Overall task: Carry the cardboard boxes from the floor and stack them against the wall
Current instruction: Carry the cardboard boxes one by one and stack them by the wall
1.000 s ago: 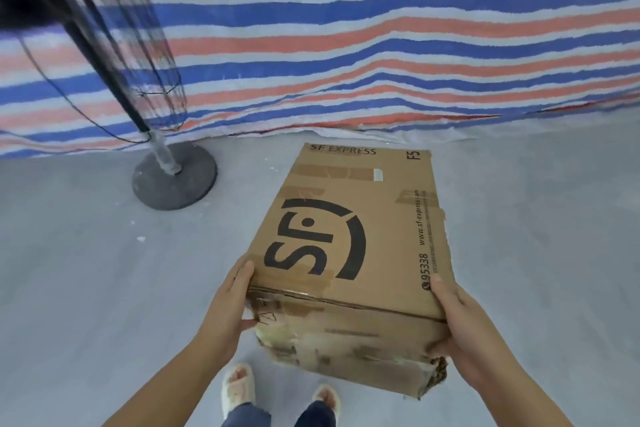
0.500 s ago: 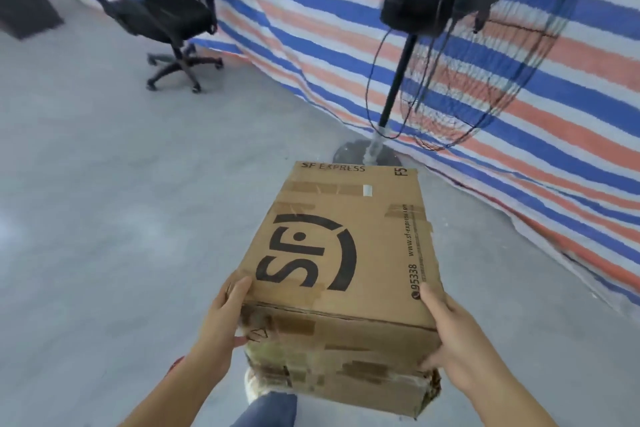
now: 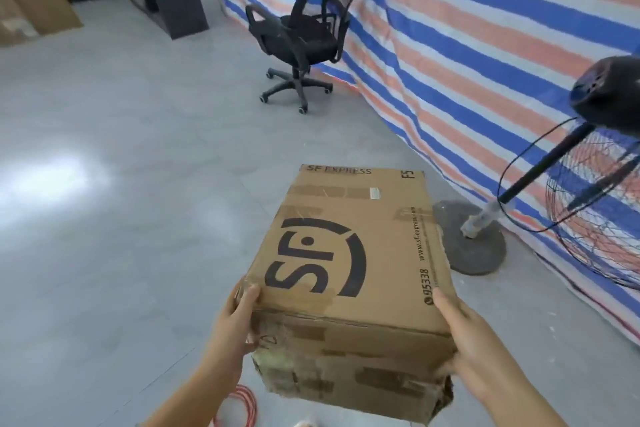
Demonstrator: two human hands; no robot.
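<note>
I am holding a brown cardboard box [image 3: 349, 253] lifted off the floor, its long side pointing away from me. Its top is showing a black SF Express logo, and its near face is looking scuffed, tape-scarred and torn at the lower right corner.

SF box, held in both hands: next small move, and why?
Probably keep walking it forward over the open grey floor. Both the left hand and right hand grip the cardboard box off the floor; no stack is in view.
</note>
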